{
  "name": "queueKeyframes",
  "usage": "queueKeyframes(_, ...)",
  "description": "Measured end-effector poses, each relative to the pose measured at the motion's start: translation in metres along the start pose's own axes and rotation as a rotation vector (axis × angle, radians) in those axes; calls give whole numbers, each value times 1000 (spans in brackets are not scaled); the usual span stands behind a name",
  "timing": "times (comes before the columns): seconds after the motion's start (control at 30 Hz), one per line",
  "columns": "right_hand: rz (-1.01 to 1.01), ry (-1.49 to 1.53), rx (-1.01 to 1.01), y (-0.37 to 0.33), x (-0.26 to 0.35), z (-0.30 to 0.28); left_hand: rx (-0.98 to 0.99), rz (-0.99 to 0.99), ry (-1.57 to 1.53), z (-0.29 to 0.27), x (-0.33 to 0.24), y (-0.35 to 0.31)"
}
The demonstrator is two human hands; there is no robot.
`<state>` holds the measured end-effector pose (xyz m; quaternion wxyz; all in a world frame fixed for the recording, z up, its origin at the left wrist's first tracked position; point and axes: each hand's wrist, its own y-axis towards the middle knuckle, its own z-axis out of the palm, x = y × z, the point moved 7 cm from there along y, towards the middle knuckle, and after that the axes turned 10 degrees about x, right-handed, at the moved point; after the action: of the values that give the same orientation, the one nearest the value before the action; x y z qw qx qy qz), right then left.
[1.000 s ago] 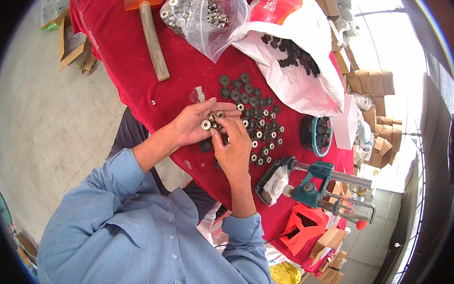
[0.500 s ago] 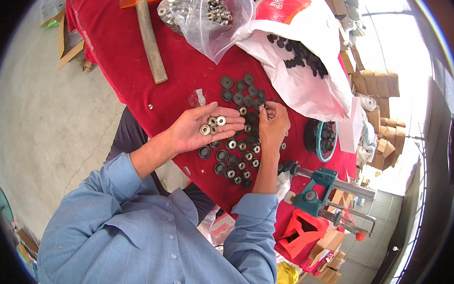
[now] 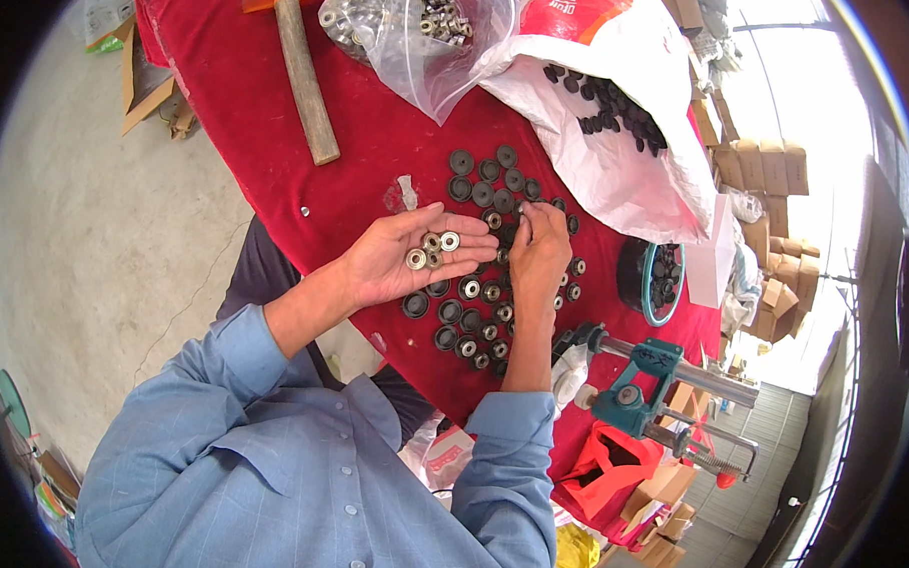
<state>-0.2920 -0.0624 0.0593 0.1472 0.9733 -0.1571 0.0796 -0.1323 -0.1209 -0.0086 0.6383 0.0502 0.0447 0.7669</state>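
My left hand (image 3: pixel 401 250) is palm up with its fingers stretched out, holding several small metal bearings (image 3: pixel 433 241) on the palm and fingers. To its right, my right hand (image 3: pixel 541 249) reaches over the spread of parts, thumb and fingertips closed in a pinch. What the pinch holds, if anything, is too small to make out. Around and beneath both hands lie several round black caps (image 3: pixel 483 194). Those at the far side look bare. Many nearer ones have a shiny metal bearing (image 3: pixel 469 288) in the middle. My right hand and forearm hide some of them.
The red cloth (image 3: pixel 221 96) bears a wooden-handled hammer (image 3: pixel 306 89), a clear bag of bearings (image 3: pixel 383 31) and a white sack (image 3: pixel 618 180) with black caps spilling inside. On the right stand a blue-rimmed container (image 3: pixel 677 292) and a green press (image 3: pixel 631 390).
My right hand has shifted slightly left and its fingertips stay low over the caps. The left hand still carries its bearings. The whole view has moved slightly.
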Motion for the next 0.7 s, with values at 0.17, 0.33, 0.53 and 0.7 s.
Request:
queueKeyframes(0.17,6,-94,-6,-11,3,6,-2,-4,5,0,1,1)
queueKeyframes(0.33,-4,-195,-5,-12,13,5,7,-2,21,2,-1,-1)
queueKeyframes(0.53,3,-301,21,-14,11,9,45,2,53,3,0,1)
queueKeyframes(0.7,63,-209,58,-14,18,-7,17,12,89,0,1,2)
